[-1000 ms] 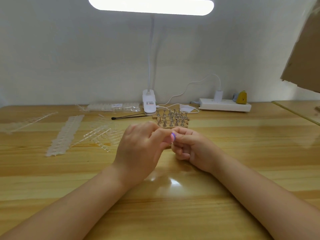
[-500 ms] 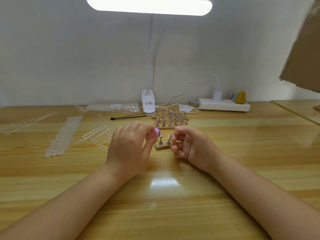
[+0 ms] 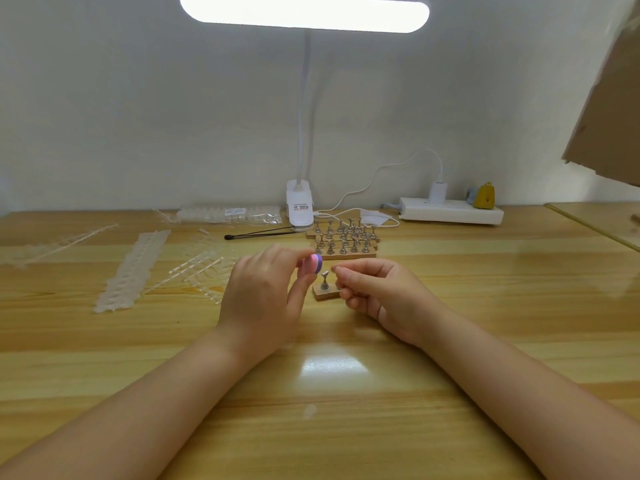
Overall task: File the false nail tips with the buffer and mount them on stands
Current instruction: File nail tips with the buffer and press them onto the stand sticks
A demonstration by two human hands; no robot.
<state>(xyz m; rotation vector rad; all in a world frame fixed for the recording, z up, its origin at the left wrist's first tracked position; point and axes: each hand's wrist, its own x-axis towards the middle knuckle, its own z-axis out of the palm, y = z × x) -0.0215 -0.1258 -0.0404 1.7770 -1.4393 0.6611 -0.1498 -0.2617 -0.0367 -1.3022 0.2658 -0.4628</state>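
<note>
The counter (image 3: pixel 450 341) is finished in light yellow-tan wood with lengthwise grain stripes. The buffer (image 3: pixel 312 264), held in the left hand (image 3: pixel 263 296), is banded in pink and purple. The near stand (image 3: pixel 324 280) is silver-grey metal on a tan wooden base (image 3: pixel 325 293). Silver-grey stands on tan bases (image 3: pixel 343 239) are grouped toward the far edge. The lamp (image 3: pixel 300 202) and power strip (image 3: pixel 450 211) are white. A yellow object (image 3: pixel 484 196) is seen on the strip. The nail tip strips (image 3: pixel 131 268) are clear to whitish. The wall (image 3: pixel 138 116) is plain off-white.
</note>
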